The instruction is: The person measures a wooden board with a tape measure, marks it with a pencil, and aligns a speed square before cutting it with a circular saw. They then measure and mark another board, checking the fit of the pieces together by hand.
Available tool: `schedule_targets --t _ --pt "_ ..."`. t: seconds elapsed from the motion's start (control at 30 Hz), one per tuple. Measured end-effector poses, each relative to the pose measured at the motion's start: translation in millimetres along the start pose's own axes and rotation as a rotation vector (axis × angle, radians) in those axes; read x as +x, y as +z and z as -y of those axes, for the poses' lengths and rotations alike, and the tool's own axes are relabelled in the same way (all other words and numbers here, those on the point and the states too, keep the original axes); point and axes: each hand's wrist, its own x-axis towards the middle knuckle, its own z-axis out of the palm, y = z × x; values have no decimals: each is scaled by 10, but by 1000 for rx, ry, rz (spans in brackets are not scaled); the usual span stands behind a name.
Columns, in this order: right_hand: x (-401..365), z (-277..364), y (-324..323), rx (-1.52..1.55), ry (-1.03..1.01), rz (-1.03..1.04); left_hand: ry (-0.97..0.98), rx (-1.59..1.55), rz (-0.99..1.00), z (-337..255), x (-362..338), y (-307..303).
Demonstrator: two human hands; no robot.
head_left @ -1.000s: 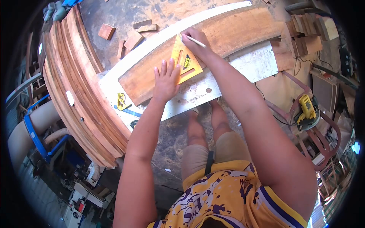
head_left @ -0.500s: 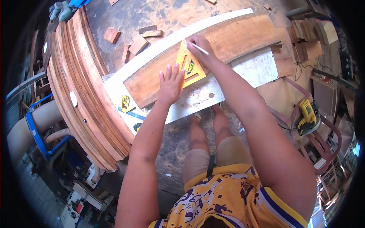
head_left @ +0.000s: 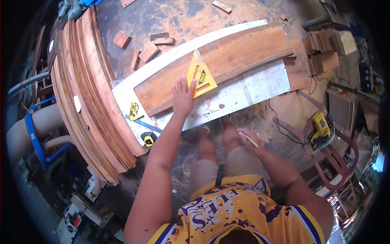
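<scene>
A long brown wooden plank (head_left: 248, 46) lies at a slant on a white board (head_left: 260, 91). Across the plank rests a yellow triangular speed square (head_left: 199, 77), its tip near the plank's far edge. My left hand (head_left: 183, 97) lies flat on the plank with fingers spread, its thumb side touching the square's left edge. Away from the plank, in front of my legs, my right hand (head_left: 250, 140) is closed around a slim, pale pencil (head_left: 251, 140).
A combination square (head_left: 138, 116) with a blue blade and a tape measure (head_left: 148, 139) lie at the board's left end. Stacked long boards (head_left: 89, 89) stand at left. A yellow power saw (head_left: 321, 130) with a cord sits at right. Wood offcuts (head_left: 149, 52) lie beyond the board.
My right hand has pulled back from the square's tip toward my body, still holding the pencil. My left hand and the square stay in place on the plank.
</scene>
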Motion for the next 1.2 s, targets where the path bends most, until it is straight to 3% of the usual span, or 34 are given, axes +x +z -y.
schedule_targets --t 0.03,0.1,0.17,0.23,0.3,0.37,0.43,0.5,0.63,0.7,0.83,0.97,1.03,1.07,1.13,1.2 --pt "-3 31 25 97 58 -8 -15 28 -92 1 -65 116" --pt "128 45 -3 134 91 46 -79 -178 -84 -213 -326 48" --pt "329 106 -30 167 117 100 -25 -299 -122 -402 -713 75" --pt "498 352 -16 466 323 37 1 -469 -113 -644 -1123 11" --pt "614 545 54 541 335 82 39 -488 -87 -847 -1474 69" --pt "762 500 210 593 201 178 115 -518 38 -1021 -1640 64" --pt "822 267 285 429 207 241 97 -521 62 -1101 -1579 173" --pt "797 105 250 443 180 -51 96 -527 90 -970 -1460 111" --pt "867 49 -141 607 155 -524 -476 -324 -133 -384 -1401 -41" --pt "1091 -65 -365 649 153 -621 -787 -63 -174 114 -1600 68" --pt "1305 13 -526 436 217 -466 -1278 -10 -103 834 -1971 -147" --pt "1250 -434 -544 149 71 -573 -1191 -314 -5 1230 -2390 -27" --pt "1098 -179 -361 -142 -192 -712 -1115 -422 -100 1276 -2430 -47" --pt "918 126 -195 -87 -123 -527 -1077 -434 -189 1188 -2425 -71" --pt "680 281 251 -91 -184 -229 -973 -804 -265 926 -2395 -125" --pt "463 753 702 -85 -157 53 -975 -1379 -140 344 -2124 -532"
